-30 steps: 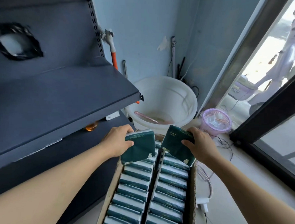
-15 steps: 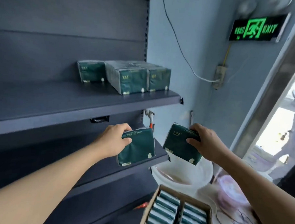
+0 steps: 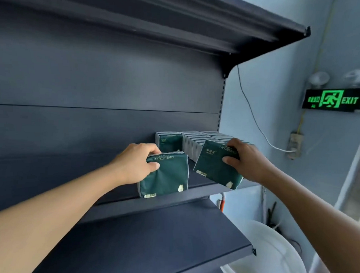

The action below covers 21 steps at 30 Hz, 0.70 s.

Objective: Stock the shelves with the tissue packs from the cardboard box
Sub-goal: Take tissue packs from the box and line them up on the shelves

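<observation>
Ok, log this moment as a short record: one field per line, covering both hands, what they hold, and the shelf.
left hand: left hand grips the left tissue pack, upright at the front of the middle shelf; contact with the shelf unclear
right hand: right hand grips the right tissue pack, tilted, over the shelf's right part
already stocked: rows of stocked packs at the back right of the same shelf
lower shelf: lower shelf shows no packs
cardboard box: out of view
nearby: lit exit sign on the wall; white tub below right

My one head camera looks forward and slightly up at the dark shelves (image 3: pixel 131 198) — close, my arms reaching in — wall on the right.
</observation>
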Available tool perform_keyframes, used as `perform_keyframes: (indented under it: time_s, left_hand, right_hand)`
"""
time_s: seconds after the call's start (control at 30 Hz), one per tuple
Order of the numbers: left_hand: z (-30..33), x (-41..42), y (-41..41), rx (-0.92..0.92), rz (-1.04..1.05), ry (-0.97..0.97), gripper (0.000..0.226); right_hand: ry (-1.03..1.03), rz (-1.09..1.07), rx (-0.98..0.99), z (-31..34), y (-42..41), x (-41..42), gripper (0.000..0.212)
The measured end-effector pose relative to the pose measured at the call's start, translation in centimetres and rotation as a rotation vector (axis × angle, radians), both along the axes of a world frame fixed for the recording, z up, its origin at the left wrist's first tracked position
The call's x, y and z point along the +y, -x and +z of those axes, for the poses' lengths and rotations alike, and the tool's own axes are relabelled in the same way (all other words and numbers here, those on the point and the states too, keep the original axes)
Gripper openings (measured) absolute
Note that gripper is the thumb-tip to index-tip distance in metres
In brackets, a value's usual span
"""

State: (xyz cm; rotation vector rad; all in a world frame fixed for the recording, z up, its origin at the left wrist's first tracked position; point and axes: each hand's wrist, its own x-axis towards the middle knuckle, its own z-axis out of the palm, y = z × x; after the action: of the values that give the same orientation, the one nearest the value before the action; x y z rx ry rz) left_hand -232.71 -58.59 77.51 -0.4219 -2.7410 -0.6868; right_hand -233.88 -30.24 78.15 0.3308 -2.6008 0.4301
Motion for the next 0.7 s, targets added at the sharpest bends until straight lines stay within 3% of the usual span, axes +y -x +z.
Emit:
perform_keyframes:
  time_s: [0.33, 0.7]
  left_hand:
    - [1.9, -7.1, 4.9, 0.01, 0.134, -0.003, 0.013]
    - [0.6, -8.2, 13.6, 0.001, 0.246, 0.016, 0.014]
  right_hand:
    - [-0.045, 0.071, -0.042, 2.7, 9.5, -7.7, 0.028]
    - [-0.16, 0.145, -0.141, -0.1, 24.5, -10.8, 0.025]
